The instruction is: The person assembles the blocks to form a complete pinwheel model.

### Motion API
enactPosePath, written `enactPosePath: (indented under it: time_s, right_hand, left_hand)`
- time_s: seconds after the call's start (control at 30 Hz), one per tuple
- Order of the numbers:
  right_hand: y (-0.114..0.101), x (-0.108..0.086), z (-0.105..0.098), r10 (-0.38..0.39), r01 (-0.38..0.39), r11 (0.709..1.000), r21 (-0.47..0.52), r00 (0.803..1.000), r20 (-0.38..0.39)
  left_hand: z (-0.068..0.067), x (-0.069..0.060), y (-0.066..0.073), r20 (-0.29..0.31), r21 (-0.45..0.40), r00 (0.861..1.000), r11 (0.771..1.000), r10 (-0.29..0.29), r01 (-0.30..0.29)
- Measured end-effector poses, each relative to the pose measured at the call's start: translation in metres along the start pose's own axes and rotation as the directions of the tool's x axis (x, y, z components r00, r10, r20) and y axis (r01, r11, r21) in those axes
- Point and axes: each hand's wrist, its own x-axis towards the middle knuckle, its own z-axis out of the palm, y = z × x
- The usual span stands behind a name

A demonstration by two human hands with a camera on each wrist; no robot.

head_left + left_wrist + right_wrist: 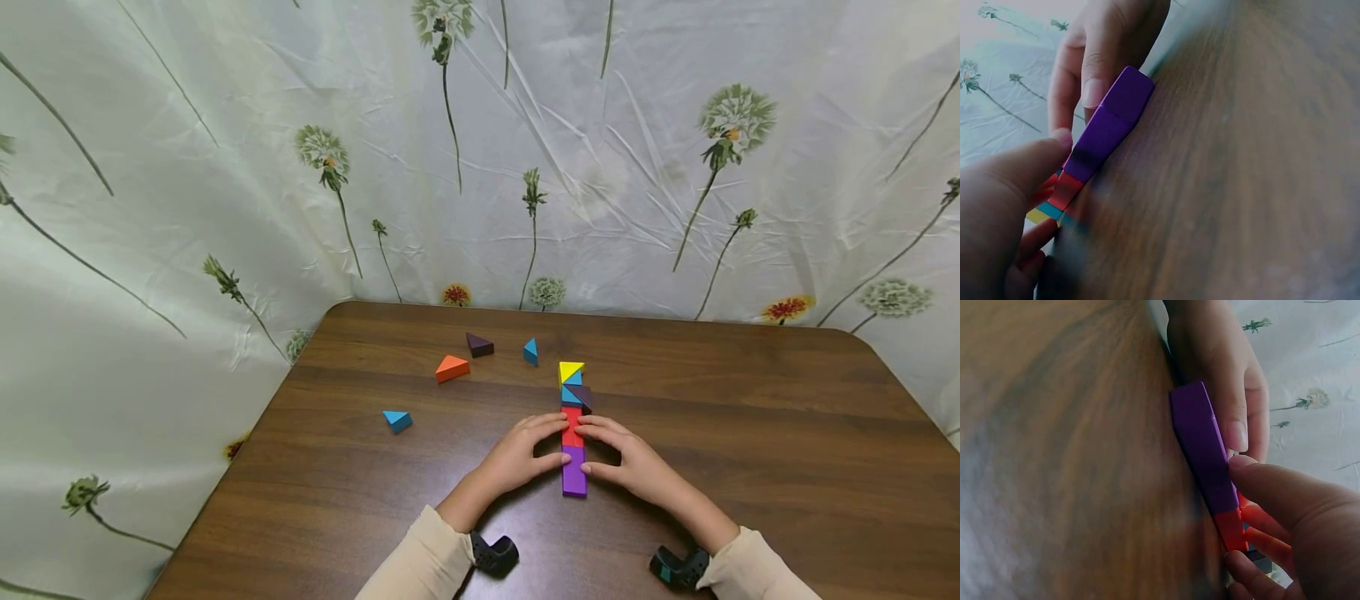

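A narrow row of coloured blocks lies on the table, running away from me. Nearest is a purple block [574, 482], then a red section [572, 433]. Beyond it come blue triangular pieces [567, 398], a dark triangular block [583, 397] jutting to the right, and a yellow triangular block [570, 368] at the far end. My left hand [517, 454] touches the row's left side, thumb by the purple block and fingertips at the red part. On the opposite side, my right hand [637, 467] mirrors it, thumb at the purple block. Both hands have gently bent fingers.
Left of the row lie loose triangular blocks: a blue one [397, 422], an orange one [453, 369], a dark one [480, 345] and another blue one [531, 352]. The wooden table [750, 400] meets a flower-printed cloth [637, 167] behind and at the left.
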Motion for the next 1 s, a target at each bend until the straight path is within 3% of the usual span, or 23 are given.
enactPosePath:
  time_s: [0.2,0.4,0.53,0.67,0.83,1.0]
  right_hand:
    - [-0.001,0.001,-0.001,0.008,-0.008,1.0,0.003,1.0,0.012]
    - [-0.002,0.001,-0.002,0.015,-0.015,1.0,-0.008,1.0,0.026]
    - [-0.003,0.001,-0.003,0.022,-0.022,1.0,-0.018,0.999,0.029]
    - [-0.003,0.001,-0.003,0.029,-0.029,0.999,-0.024,0.999,0.028]
    - [-0.003,0.001,-0.003,0.031,-0.03,0.999,-0.021,0.999,0.027]
    - [-0.002,0.001,-0.003,0.035,-0.034,0.999,-0.023,0.999,0.028]
  left_hand:
    - [-0.002,0.005,-0.002,-0.048,-0.064,0.999,0.998,0.014,-0.017]
    - [-0.01,0.01,-0.006,-0.126,-0.114,0.991,0.993,-0.047,0.033]
    - [-0.017,0.015,-0.01,-0.202,-0.126,0.975,0.99,-0.093,0.068]
    - [-0.026,0.023,-0.017,-0.271,-0.085,0.956,0.992,-0.113,0.093]
    - [-0.035,0.035,-0.025,-0.318,-0.029,0.938,0.99,-0.14,0.138]
    - [-0.042,0.049,-0.032,-0.344,-0.036,0.917,0.979,-0.2,0.199]
